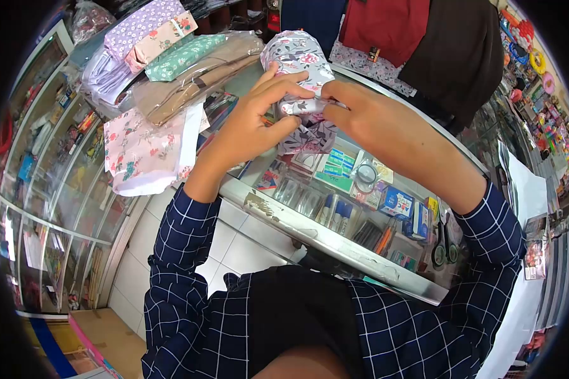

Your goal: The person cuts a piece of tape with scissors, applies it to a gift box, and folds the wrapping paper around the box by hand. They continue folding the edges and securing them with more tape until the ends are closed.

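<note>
A bundle wrapped in grey floral paper [297, 60] rests on the glass counter top [335, 148]. My left hand [259, 120] wraps around its near end, fingers curled over the folded paper. My right hand [360, 110] pinches the paper fold at the same end, thumb and fingers closed on it. A loose flap of the floral paper [310, 139] hangs below my hands. Both forearms wear dark blue checked sleeves.
A stack of packaged fabrics [171, 57] and a pink floral sheet [142, 151] lie at the left of the counter. Stationery fills the glass case [360, 208] below. Scissors [442, 243] lie at the right. A person in brown and red clothing [436, 44] stands behind the counter.
</note>
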Action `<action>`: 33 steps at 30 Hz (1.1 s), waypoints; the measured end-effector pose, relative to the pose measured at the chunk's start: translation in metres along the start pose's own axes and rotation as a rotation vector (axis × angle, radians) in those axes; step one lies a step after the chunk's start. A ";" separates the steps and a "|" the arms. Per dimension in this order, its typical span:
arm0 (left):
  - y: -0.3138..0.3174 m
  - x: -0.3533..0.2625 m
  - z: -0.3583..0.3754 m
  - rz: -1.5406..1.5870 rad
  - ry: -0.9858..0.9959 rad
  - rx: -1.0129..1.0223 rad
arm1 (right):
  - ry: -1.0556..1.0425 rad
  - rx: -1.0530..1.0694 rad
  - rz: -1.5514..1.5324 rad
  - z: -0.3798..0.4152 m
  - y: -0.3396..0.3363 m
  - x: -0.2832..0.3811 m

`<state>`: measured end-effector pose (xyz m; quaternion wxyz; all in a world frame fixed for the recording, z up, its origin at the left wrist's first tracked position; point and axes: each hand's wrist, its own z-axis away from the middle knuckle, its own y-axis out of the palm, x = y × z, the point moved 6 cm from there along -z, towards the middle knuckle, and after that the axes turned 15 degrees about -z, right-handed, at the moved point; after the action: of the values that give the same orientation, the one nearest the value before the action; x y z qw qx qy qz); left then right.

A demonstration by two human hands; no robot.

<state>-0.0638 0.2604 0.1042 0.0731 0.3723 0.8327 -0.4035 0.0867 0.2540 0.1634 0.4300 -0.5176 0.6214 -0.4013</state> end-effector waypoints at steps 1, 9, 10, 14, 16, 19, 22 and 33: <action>0.000 -0.001 -0.001 -0.015 0.008 0.004 | 0.035 0.045 0.043 -0.002 0.002 0.001; -0.001 -0.005 -0.006 -0.038 -0.010 0.035 | 0.066 0.167 0.187 -0.008 0.004 0.003; 0.000 -0.003 -0.006 -0.027 -0.014 0.047 | 0.095 0.176 0.143 -0.007 0.003 0.000; 0.001 0.009 -0.006 0.145 -0.083 0.100 | 0.096 0.158 -0.328 -0.009 -0.004 -0.025; 0.002 0.017 -0.009 0.352 -0.169 0.124 | 0.159 -0.056 -0.571 -0.010 -0.012 -0.039; 0.004 0.035 -0.013 0.802 -0.592 -0.101 | 0.663 -0.351 -0.963 0.008 0.016 -0.099; 0.031 0.058 -0.026 0.829 -0.811 0.091 | 1.279 -0.440 -1.536 0.029 0.080 -0.121; -0.015 0.028 -0.080 0.522 -0.196 -0.130 | 0.201 -0.567 -1.106 -0.006 0.019 -0.102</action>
<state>-0.0790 0.3284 0.1551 0.2786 0.5279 0.7216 -0.3507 0.0854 0.3578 0.1598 -0.0555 -0.8162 0.3814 -0.4305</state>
